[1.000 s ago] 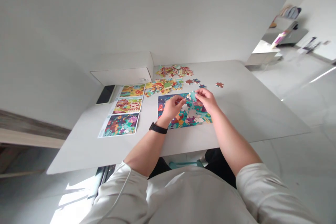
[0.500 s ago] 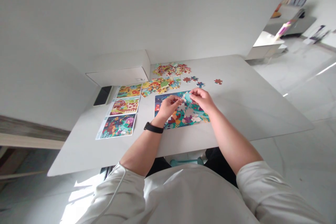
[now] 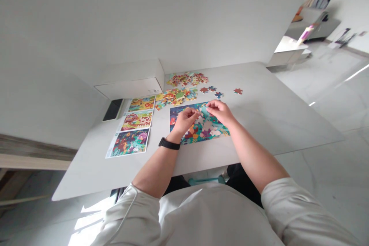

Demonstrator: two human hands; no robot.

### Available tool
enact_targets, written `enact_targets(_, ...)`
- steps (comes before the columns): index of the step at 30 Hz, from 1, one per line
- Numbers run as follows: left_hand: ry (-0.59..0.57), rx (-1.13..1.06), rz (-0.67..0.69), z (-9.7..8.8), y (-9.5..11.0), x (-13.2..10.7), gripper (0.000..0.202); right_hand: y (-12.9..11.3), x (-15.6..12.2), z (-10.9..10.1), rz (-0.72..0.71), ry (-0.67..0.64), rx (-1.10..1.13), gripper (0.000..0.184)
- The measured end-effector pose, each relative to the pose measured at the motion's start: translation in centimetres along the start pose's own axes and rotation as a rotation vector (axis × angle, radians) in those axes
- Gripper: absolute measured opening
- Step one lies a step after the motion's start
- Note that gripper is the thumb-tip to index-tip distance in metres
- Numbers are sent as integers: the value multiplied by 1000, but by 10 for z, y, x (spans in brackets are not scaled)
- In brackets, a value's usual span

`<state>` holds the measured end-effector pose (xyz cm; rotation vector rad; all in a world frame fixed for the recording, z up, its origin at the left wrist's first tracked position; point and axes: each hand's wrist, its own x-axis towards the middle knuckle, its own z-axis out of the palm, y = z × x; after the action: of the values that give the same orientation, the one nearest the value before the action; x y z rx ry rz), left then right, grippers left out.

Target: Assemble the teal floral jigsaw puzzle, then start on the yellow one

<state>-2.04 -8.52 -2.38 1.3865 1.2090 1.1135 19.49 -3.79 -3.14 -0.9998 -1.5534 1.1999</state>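
Note:
A colourful jigsaw puzzle (image 3: 207,126) with animals and plants on a dark blue and teal ground lies mostly assembled on the table. Over its upper part, my left hand (image 3: 186,120), with a black band at the wrist, pinches the left side of a small teal and white puzzle piece (image 3: 203,110). Opposite it, my right hand (image 3: 221,112) grips the piece's right side between thumb and forefinger. Fingers partly hide the piece, and I cannot tell whether it touches the puzzle. Several loose pieces, among them a blue one (image 3: 219,95) and a reddish-brown one (image 3: 238,91), lie beyond.
Two heaps of loose pieces, a yellow-green one (image 3: 175,97) and a pink-red one (image 3: 187,79), lie at the back. Left are three picture sheets (image 3: 131,142), a dark phone (image 3: 113,109) and a white box (image 3: 129,87). A wall bounds the white table (image 3: 259,123).
The view has shifted slightly. My right hand has come a little closer to my left, and the piece between them looks lower and more hidden. The loose pieces stay put.

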Motion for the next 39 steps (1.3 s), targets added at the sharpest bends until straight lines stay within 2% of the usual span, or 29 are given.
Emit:
enact_targets(15, -37, 43, 28, 1, 2, 0, 50, -4, -1, -2, 2, -7, -19, 47)
enact_targets(23, -19, 115, 50, -1, -4, 1, 44, -5, -1, -17, 73, -120, -63, 43)
enact_targets(28, 3, 330, 150, -4, -4, 0, 43, -7, -4, -29, 133, -165, -175, 33)
enact_targets(34, -52, 660, 190, -4, 1, -7, 32, -2, -5, -28, 205, -301, -210, 25)
enact_targets(39, -113, 768, 139, -2, 6, -10, 26, 4, -4, -24, 234, -374, -267, 21)
